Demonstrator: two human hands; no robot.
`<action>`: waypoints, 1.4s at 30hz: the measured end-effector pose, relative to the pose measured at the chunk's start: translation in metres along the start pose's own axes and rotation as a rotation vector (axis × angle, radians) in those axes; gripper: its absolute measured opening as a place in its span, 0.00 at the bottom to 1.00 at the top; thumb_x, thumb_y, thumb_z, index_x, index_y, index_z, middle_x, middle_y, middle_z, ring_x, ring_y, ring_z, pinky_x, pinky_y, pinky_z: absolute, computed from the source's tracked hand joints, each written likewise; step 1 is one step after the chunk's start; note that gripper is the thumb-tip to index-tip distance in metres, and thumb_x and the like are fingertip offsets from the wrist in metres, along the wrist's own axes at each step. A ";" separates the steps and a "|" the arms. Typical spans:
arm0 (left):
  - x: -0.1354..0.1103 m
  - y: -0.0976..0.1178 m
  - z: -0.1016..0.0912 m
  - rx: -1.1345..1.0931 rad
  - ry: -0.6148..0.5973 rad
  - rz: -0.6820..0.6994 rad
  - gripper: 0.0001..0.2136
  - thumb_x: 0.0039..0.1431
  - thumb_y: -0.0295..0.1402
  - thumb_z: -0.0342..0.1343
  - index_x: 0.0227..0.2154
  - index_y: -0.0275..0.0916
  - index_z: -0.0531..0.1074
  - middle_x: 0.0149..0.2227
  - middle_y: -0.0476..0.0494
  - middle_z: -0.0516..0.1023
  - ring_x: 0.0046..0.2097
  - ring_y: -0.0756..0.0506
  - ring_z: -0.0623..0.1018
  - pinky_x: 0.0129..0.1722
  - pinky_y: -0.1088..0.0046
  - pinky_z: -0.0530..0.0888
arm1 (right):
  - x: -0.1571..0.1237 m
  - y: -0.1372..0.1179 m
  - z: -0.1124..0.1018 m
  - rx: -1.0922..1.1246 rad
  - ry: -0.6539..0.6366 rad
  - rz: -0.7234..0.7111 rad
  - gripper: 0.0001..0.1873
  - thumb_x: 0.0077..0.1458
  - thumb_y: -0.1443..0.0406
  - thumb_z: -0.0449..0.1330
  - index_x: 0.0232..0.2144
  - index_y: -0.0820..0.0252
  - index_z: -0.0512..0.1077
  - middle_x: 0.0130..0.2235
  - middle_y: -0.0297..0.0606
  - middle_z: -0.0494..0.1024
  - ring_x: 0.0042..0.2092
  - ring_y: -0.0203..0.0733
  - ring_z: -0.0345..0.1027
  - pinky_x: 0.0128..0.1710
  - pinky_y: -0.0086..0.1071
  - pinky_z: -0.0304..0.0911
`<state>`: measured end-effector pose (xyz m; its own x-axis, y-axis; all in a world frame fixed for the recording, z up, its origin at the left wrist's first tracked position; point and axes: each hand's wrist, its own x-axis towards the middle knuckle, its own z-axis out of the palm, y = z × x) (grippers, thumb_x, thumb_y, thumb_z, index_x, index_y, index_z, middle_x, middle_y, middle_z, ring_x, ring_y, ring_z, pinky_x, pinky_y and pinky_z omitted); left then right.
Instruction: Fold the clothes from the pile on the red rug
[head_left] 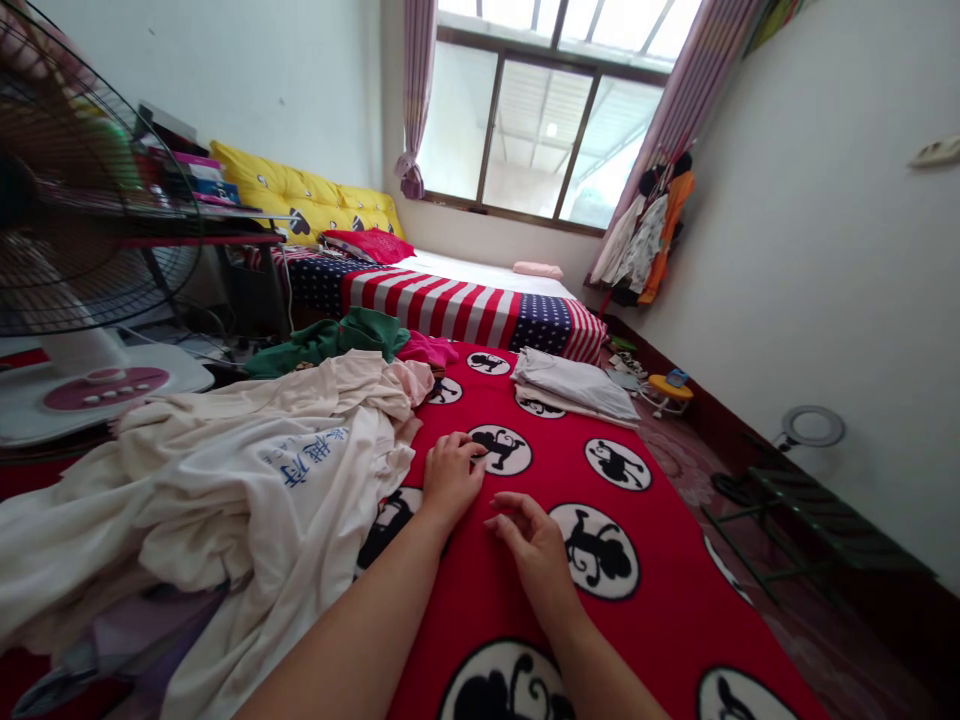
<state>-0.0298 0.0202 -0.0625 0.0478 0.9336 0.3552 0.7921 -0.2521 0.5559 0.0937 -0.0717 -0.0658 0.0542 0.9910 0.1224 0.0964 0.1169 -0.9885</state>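
Over a red printed sheet [480, 590], the left hand [454, 475] and right hand [531, 538] curve loosely, holding nothing. Beyond them lies a small folded stack [577, 385]; the rumpled heap of clothes [277, 500] at left, apparently the larger share, lies unfolded.

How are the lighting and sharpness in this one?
Head view: upper window washed out, floor at lower right dim; head view: blades of the fan blurred, left hand and right hand fairly clear; head view: edges look stretched.

The left grip [452, 478] and right grip [535, 545] are over red cloth [637, 650] beside rumpled clothes [270, 510].
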 end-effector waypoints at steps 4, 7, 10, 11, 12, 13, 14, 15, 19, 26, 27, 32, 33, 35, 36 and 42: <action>0.001 0.000 0.001 -0.003 -0.011 -0.002 0.09 0.55 0.33 0.56 0.38 0.46 0.77 0.47 0.46 0.73 0.51 0.42 0.67 0.49 0.64 0.63 | 0.019 -0.008 -0.008 -0.168 -0.203 0.077 0.09 0.47 0.65 0.59 0.34 0.60 0.72 0.30 0.35 0.77 0.32 0.40 0.74 0.31 0.31 0.67; 0.001 0.000 0.002 -0.010 -0.011 -0.013 0.08 0.56 0.33 0.57 0.38 0.46 0.77 0.48 0.46 0.72 0.51 0.42 0.67 0.50 0.64 0.63 | 0.069 -0.019 -0.028 -0.369 -0.261 0.094 0.10 0.50 0.63 0.57 0.36 0.60 0.73 0.29 0.33 0.78 0.24 0.38 0.71 0.22 0.29 0.63; 0.002 0.001 0.002 -0.021 -0.016 -0.023 0.08 0.55 0.33 0.57 0.38 0.46 0.77 0.48 0.46 0.72 0.51 0.42 0.67 0.50 0.63 0.63 | 0.139 -0.027 -0.055 -0.937 -0.026 -0.246 0.09 0.52 0.67 0.55 0.33 0.58 0.75 0.33 0.34 0.80 0.34 0.38 0.74 0.36 0.30 0.67; 0.002 0.002 0.002 -0.025 -0.017 -0.028 0.08 0.55 0.33 0.57 0.38 0.46 0.77 0.48 0.46 0.72 0.52 0.42 0.67 0.51 0.63 0.63 | 0.162 -0.028 -0.063 -1.018 0.046 -0.261 0.10 0.52 0.69 0.55 0.33 0.59 0.76 0.36 0.37 0.79 0.38 0.40 0.73 0.39 0.31 0.66; 0.002 0.002 0.003 -0.030 -0.017 -0.034 0.08 0.55 0.33 0.58 0.38 0.46 0.76 0.48 0.46 0.72 0.52 0.42 0.67 0.51 0.63 0.63 | 0.183 -0.029 -0.070 -1.071 0.095 -0.270 0.11 0.52 0.71 0.53 0.35 0.60 0.76 0.38 0.40 0.79 0.41 0.42 0.72 0.42 0.33 0.65; 0.002 0.002 0.003 -0.035 -0.015 -0.041 0.08 0.55 0.33 0.58 0.38 0.46 0.76 0.48 0.46 0.72 0.52 0.42 0.67 0.51 0.63 0.63 | 0.202 -0.028 -0.075 -1.126 0.140 -0.272 0.13 0.53 0.71 0.52 0.36 0.61 0.76 0.41 0.43 0.78 0.43 0.44 0.72 0.43 0.34 0.64; 0.002 0.002 0.003 -0.040 -0.012 -0.047 0.08 0.55 0.32 0.58 0.38 0.47 0.76 0.48 0.46 0.72 0.52 0.42 0.67 0.51 0.63 0.63 | 0.219 -0.027 -0.078 -1.159 0.174 -0.263 0.14 0.54 0.71 0.51 0.38 0.62 0.75 0.44 0.46 0.77 0.45 0.46 0.71 0.44 0.36 0.63; 0.002 0.002 0.003 -0.045 -0.009 -0.053 0.08 0.54 0.32 0.58 0.38 0.46 0.76 0.48 0.46 0.72 0.52 0.42 0.67 0.51 0.63 0.63 | 0.233 -0.025 -0.080 -1.196 0.199 -0.258 0.15 0.54 0.71 0.51 0.40 0.62 0.75 0.46 0.47 0.75 0.46 0.48 0.70 0.44 0.37 0.62; 0.002 0.002 0.005 -0.058 -0.007 -0.060 0.08 0.54 0.32 0.58 0.38 0.46 0.76 0.49 0.46 0.71 0.52 0.42 0.67 0.51 0.62 0.62 | 0.268 -0.013 -0.075 -1.327 0.217 -0.235 0.18 0.54 0.62 0.57 0.47 0.60 0.73 0.50 0.48 0.72 0.47 0.50 0.68 0.41 0.36 0.61; 0.001 0.002 0.005 -0.076 0.004 -0.057 0.07 0.54 0.32 0.58 0.37 0.47 0.76 0.48 0.47 0.72 0.52 0.42 0.67 0.51 0.62 0.63 | 0.290 -0.002 -0.075 -1.393 0.240 -0.195 0.14 0.57 0.62 0.53 0.40 0.57 0.77 0.45 0.45 0.75 0.42 0.47 0.70 0.34 0.33 0.59; 0.001 0.002 0.005 -0.076 0.001 -0.058 0.07 0.55 0.33 0.58 0.37 0.47 0.76 0.48 0.47 0.72 0.53 0.42 0.66 0.51 0.62 0.63 | 0.290 -0.003 -0.079 -1.390 0.263 -0.193 0.15 0.57 0.63 0.53 0.40 0.58 0.77 0.44 0.45 0.76 0.42 0.47 0.70 0.35 0.33 0.58; 0.002 0.003 0.004 -0.076 -0.003 -0.056 0.07 0.55 0.33 0.57 0.37 0.47 0.76 0.49 0.46 0.71 0.53 0.41 0.66 0.52 0.62 0.62 | 0.283 -0.011 -0.099 -1.376 0.321 -0.248 0.16 0.57 0.63 0.51 0.41 0.63 0.75 0.42 0.48 0.77 0.45 0.50 0.68 0.39 0.36 0.57; 0.002 0.003 0.004 -0.074 -0.005 -0.055 0.07 0.55 0.33 0.57 0.37 0.47 0.76 0.49 0.46 0.71 0.53 0.42 0.66 0.52 0.62 0.62 | 0.281 -0.011 -0.101 -1.372 0.303 -0.266 0.16 0.57 0.63 0.51 0.41 0.63 0.75 0.42 0.47 0.77 0.45 0.49 0.68 0.39 0.35 0.57; 0.002 0.003 0.004 -0.066 -0.014 -0.061 0.08 0.55 0.32 0.57 0.37 0.47 0.76 0.49 0.46 0.71 0.53 0.42 0.66 0.52 0.62 0.62 | 0.277 -0.008 -0.102 -1.360 0.229 -0.293 0.14 0.57 0.63 0.52 0.38 0.61 0.76 0.40 0.44 0.77 0.43 0.46 0.68 0.39 0.34 0.58; 0.002 0.003 0.005 -0.062 -0.020 -0.065 0.08 0.55 0.32 0.57 0.38 0.46 0.76 0.49 0.46 0.71 0.53 0.42 0.66 0.51 0.62 0.62 | 0.275 -0.007 -0.101 -1.350 0.180 -0.301 0.13 0.56 0.63 0.53 0.36 0.59 0.77 0.39 0.42 0.78 0.41 0.44 0.69 0.38 0.32 0.58; 0.002 0.001 0.006 -0.058 -0.010 -0.057 0.08 0.55 0.32 0.57 0.38 0.46 0.76 0.49 0.46 0.71 0.52 0.42 0.66 0.51 0.62 0.62 | 0.263 0.009 -0.101 -1.308 0.271 -0.319 0.24 0.61 0.58 0.45 0.54 0.58 0.68 0.56 0.45 0.69 0.56 0.49 0.60 0.53 0.40 0.55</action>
<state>-0.0249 0.0231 -0.0661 0.0098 0.9494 0.3140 0.7570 -0.2122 0.6180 0.2089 0.1836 -0.0331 0.0287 0.8717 0.4891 0.9909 0.0397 -0.1289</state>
